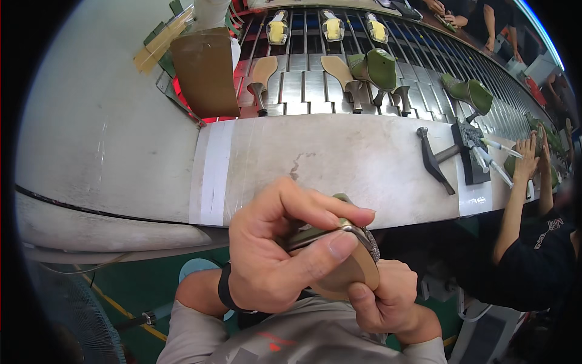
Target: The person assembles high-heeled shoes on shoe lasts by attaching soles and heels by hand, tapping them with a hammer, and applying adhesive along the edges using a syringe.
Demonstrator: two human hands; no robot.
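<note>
Close to my chest, over the near edge of the bench, I hold a shoe with a tan sole, some green upper and a sparkling trim along one edge. My left hand wraps around it from the left, with thumb and fingers pinching near a shiny metallic part. From the lower right, my right hand grips the rounded end of the sole between thumb and curled fingers. My fingers hide much of the upper. A hammer lies on the bench ahead and to the right.
Beyond the bench, a slatted conveyor carries heeled soles, green shoes and shoe forms with yellow pads. A dark block holds syringe-like tools. At right, a co-worker's hands handle green shoes. A brown panel stands left.
</note>
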